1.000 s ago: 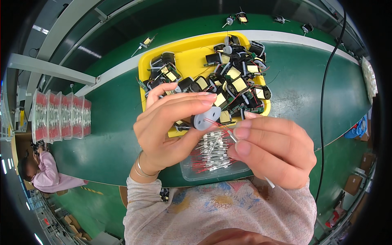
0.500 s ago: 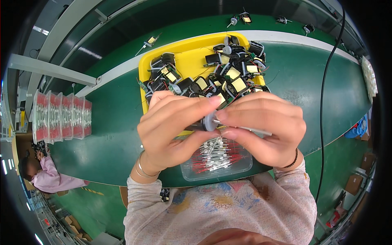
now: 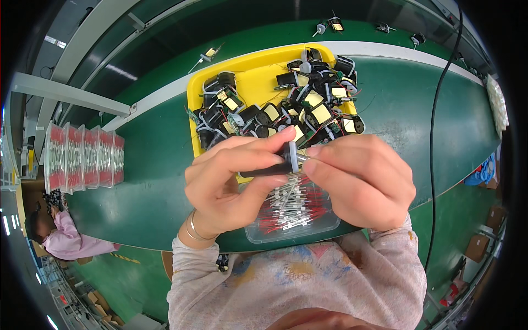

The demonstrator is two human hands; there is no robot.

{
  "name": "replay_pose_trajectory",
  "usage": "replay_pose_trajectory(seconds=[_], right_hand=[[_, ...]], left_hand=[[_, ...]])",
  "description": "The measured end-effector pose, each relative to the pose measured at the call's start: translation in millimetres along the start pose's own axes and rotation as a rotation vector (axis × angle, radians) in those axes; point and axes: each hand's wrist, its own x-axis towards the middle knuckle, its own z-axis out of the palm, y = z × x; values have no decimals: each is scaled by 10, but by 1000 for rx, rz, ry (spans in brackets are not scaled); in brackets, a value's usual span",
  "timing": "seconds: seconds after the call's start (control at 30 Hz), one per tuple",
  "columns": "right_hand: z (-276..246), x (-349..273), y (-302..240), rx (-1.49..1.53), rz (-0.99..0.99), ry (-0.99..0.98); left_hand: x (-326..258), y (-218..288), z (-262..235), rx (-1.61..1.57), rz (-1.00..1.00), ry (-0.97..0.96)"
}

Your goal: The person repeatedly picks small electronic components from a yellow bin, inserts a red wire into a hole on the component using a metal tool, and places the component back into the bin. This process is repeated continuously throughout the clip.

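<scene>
My left hand (image 3: 231,173) is closed round a black cylindrical housing (image 3: 281,166) with a pale grey ring at its right end. Thumb and fingertips of my right hand (image 3: 366,179) pinch a thin silvery rod (image 3: 302,158) at that ringed end; the fingers hide most of the rod. Both hands are over the near edge of a yellow tray (image 3: 253,75) heaped with similar black housings (image 3: 261,115) carrying wires and cream pads. Below the hands sits a clear plastic box (image 3: 275,237), holding many thin silvery-white pieces with red ends (image 3: 294,206).
Stacked clear boxes (image 3: 85,157) of red and silver pieces stand at the left of the green table (image 3: 148,181). A black cable (image 3: 434,137) hangs down on the right. Several loose assemblies (image 3: 335,23) lie beyond the white ledge. A person in pink (image 3: 74,239) works at far left.
The housing has turned so its ringed end faces right, showing more of its side. My right hand has shifted slightly right and turned; the rod's long end no longer shows.
</scene>
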Motion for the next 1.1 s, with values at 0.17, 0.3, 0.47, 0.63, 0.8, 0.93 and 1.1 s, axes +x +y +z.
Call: replay_pose_trajectory(seconds=[0.17, 0.3, 0.47, 0.63, 0.8, 0.93, 1.1], right_hand=[[0, 18, 55, 256, 107, -53], [43, -27, 35, 233, 175, -29], [33, -23, 103, 345, 313, -69], [117, -26, 227, 817, 798, -84], [149, 169, 240, 892, 828, 36], [198, 187, 240, 860, 810, 35], [277, 125, 187, 935, 844, 138]], left_hand=[[70, 27, -150, -177, -101, -194], [18, -10, -68, -165, -157, -89], [-24, -19, 19, -142, -128, -6], [19, -136, 28, -363, -262, 33], [85, -160, 4, -576, -442, 153], [64, -151, -3, -614, -440, 141], [27, -110, -2, -613, -382, 161]])
